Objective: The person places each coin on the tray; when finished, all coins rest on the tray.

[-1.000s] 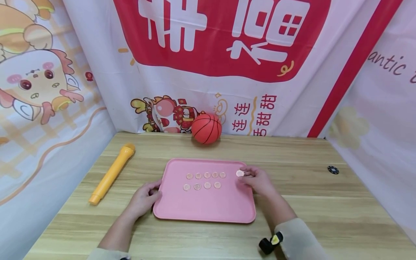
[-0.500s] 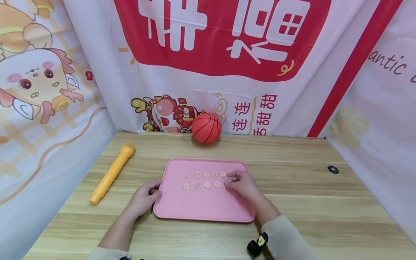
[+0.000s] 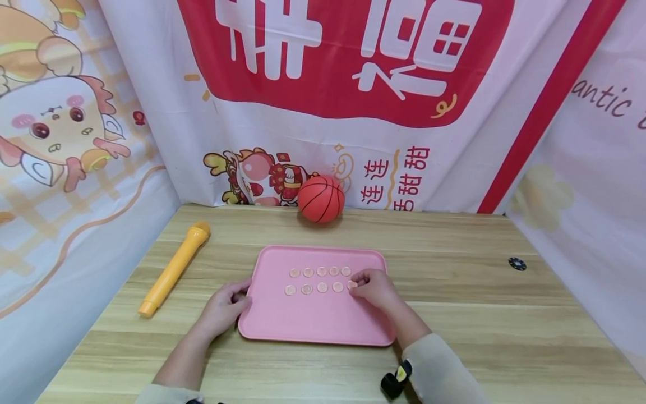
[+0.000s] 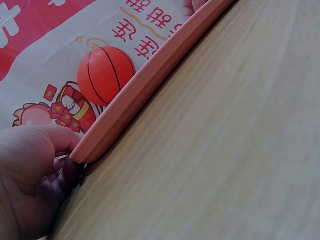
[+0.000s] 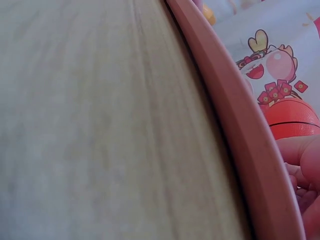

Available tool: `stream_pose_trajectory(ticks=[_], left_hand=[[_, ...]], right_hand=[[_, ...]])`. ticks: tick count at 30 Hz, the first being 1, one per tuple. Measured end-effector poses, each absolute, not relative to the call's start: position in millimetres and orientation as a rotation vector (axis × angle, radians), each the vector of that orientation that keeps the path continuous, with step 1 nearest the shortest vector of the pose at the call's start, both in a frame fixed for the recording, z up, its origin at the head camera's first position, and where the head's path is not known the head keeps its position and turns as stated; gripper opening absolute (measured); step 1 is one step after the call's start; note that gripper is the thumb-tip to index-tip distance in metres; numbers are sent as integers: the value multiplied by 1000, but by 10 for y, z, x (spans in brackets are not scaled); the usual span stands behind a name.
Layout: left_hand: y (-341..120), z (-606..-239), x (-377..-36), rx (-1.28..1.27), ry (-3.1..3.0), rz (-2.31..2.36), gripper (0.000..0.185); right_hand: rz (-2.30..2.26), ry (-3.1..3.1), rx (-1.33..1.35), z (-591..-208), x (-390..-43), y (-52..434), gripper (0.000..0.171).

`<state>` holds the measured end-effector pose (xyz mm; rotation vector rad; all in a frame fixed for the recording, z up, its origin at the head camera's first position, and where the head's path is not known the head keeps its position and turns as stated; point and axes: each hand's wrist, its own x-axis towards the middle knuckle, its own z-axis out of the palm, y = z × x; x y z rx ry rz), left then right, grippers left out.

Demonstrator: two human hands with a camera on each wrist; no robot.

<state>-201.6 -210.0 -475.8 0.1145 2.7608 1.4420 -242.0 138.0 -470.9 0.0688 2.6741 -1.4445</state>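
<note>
A pink tray (image 3: 318, 325) lies on the wooden table, with several coins (image 3: 322, 288) set out on it in two rows. My left hand (image 3: 223, 310) grips the tray's left edge; the left wrist view has its fingers (image 4: 62, 137) bent around the rim. At the right end of the nearer row, my right hand (image 3: 375, 289) pinches a coin (image 3: 351, 285) between thumb and fingers, low over the tray. The fingertips partly cover that coin. In the right wrist view the tray's rim (image 5: 240, 120) hides what the right fingers hold.
An orange toy basketball (image 3: 321, 199) sits behind the tray against the printed cloth backdrop (image 3: 282, 118). To the left lies a yellow toy microphone (image 3: 174, 269). A black poker chip (image 3: 517, 264) is on the table (image 3: 504, 325) at the far right.
My right hand has carried the coin leftward from the tray's right rim, then slightly nearer, to the end of the nearer row. The left hand has stayed at the tray's edge.
</note>
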Motion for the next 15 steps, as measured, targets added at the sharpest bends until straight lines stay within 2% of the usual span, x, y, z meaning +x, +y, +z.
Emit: stream_pose_trajectory(ticks=[15], left_hand=[[-2102, -4764, -2000, 103, 2748, 1461, 47]], right_hand=[[-1417, 2658, 77, -4687, -2399, 1389, 26]])
